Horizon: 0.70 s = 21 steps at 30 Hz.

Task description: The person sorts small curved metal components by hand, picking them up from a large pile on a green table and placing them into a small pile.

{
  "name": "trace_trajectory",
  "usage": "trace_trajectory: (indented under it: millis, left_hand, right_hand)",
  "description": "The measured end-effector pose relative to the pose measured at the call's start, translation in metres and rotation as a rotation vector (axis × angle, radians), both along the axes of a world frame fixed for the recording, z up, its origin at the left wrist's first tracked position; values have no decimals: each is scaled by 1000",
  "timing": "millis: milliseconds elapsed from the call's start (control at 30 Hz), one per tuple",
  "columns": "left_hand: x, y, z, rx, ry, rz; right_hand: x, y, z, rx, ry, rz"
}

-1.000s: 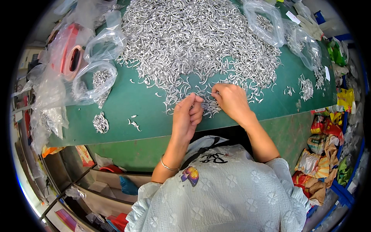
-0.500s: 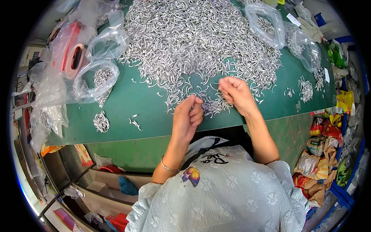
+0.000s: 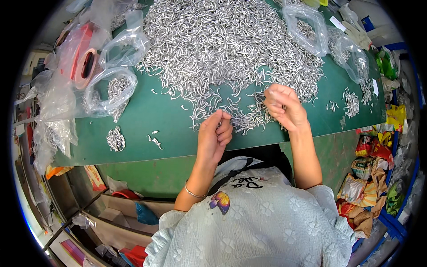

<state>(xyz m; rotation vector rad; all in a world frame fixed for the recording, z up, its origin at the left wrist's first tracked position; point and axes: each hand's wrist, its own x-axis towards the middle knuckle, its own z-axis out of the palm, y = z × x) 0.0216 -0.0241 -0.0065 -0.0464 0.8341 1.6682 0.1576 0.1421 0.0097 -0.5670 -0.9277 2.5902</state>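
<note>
A broad heap of small curved silvery metal pieces (image 3: 222, 44) covers the far middle of the green table (image 3: 173, 140). At its near edge, my left hand (image 3: 216, 133) is closed, thumb pressed to the fingers; whatever it pinches is too small to make out. My right hand (image 3: 283, 104) hovers over the heap's near right fringe, its fingers curled and the thumb against them. Anything in that pinch is hidden. Loose curved pieces (image 3: 242, 120) lie between the two hands.
Small piles of pieces sit at left (image 3: 115, 140) and right (image 3: 351, 103). Clear plastic bags (image 3: 111, 91) holding pieces stand at left, more bags (image 3: 351, 58) at right. A red and pink plastic holder (image 3: 84, 66) is among the bags. Colourful packages (image 3: 356, 189) fill a blue rack at right.
My right hand has moved to the right, away from my left hand, its fingers still curled. My left hand has barely moved.
</note>
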Motion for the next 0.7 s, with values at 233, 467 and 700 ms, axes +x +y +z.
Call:
trace_trajectory:
  millis: [233, 467, 700]
  left_hand:
    - [2, 2, 4, -2, -41, -8]
    - [2, 0, 6, -23, -27, 1]
    - [4, 1, 8, -21, -28, -4]
  right_hand:
    - [-6, -5, -2, -181, -17, -188]
    - [5, -16, -9, 1365, -794, -77]
    - [6, -16, -10, 1473, -879, -37]
